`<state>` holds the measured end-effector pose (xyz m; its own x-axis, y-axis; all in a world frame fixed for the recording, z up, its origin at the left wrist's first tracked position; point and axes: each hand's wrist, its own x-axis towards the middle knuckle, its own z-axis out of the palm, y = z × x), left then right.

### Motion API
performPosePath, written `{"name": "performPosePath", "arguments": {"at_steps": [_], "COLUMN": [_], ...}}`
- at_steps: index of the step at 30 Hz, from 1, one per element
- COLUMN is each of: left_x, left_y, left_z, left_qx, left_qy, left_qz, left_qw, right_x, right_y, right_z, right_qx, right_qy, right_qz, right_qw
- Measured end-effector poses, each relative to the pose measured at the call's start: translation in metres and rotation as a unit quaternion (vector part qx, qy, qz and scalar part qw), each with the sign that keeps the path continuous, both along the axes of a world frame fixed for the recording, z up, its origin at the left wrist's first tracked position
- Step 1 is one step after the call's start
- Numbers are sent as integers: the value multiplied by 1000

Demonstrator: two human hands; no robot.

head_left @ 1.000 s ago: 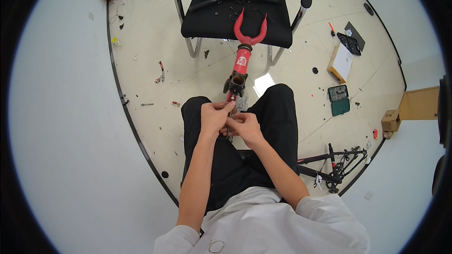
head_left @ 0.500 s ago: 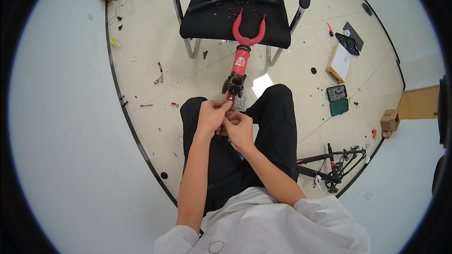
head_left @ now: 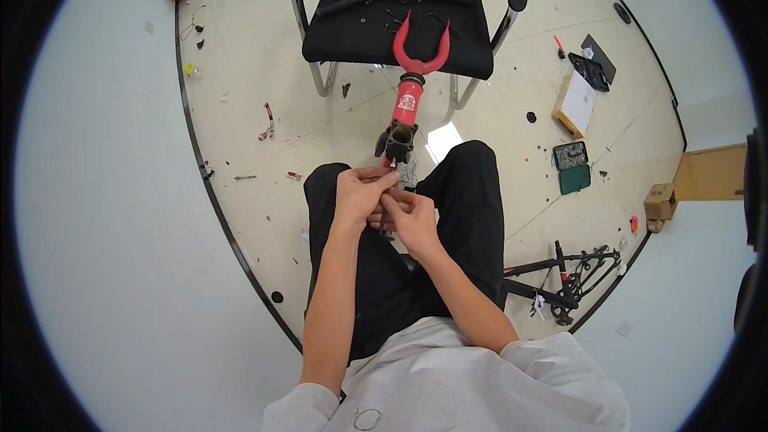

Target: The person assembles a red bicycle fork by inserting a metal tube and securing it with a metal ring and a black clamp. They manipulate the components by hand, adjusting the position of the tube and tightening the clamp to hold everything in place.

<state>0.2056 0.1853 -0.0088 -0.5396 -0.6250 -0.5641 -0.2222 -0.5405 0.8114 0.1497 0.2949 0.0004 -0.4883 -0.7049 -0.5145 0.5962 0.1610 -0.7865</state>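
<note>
A red bicycle fork with a short red head tube leans away from me, its two prongs on the black chair seat. At its near end sits a dark handlebar stem with its round clamp facing up. Just below, between my knees, a slim dark rod-shaped tool points up toward the stem. My left hand closes around its upper part, thumb laid along it. My right hand pinches it lower down, fingers bent. The fingers partly hide the tool, so its exact kind cannot be told.
The chair carries a black handlebar, an orange piece and small bolts. On the floor lie a black bicycle frame at right, an open green case, a white-topped box, and scattered small parts at left. A white wall stands left.
My right-hand fingers have shifted slightly, and more of the dark tool shows between my hands. The fork and stem stay nearly in place; the whole view has moved a little.
</note>
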Motion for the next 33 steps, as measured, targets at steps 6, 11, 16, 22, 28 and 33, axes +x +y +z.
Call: {"name": "performPosePath", "arguments": {"at_steps": [6,11,16,22,28,33], "left_x": [-1,6,-3,-5,-1,2], "left_y": [1,-10,-1,0,-4,-7], "left_z": [10,6,8,-5,12,19], "left_qx": [12,75,-6,-98,18,46], "left_qy": [-9,-15,-18,-52,-30,-23], "left_qz": [0,-87,-11,-13,-19,-53], "left_qw": [1000,993,1000,994,999,997], "right_x": [-9,-12,-15,-12,-18,-22], "right_y": [4,7,7,5,6,7], "right_z": [-14,-24,-26,-12,-9,-16], "right_qx": [-27,-67,-48,8,-12,-46], "right_qy": [-19,-38,-89,14,-20,-40], "right_qz": [71,102,78,74,82,106], "right_qw": [997,992,992,997,996,992]}}
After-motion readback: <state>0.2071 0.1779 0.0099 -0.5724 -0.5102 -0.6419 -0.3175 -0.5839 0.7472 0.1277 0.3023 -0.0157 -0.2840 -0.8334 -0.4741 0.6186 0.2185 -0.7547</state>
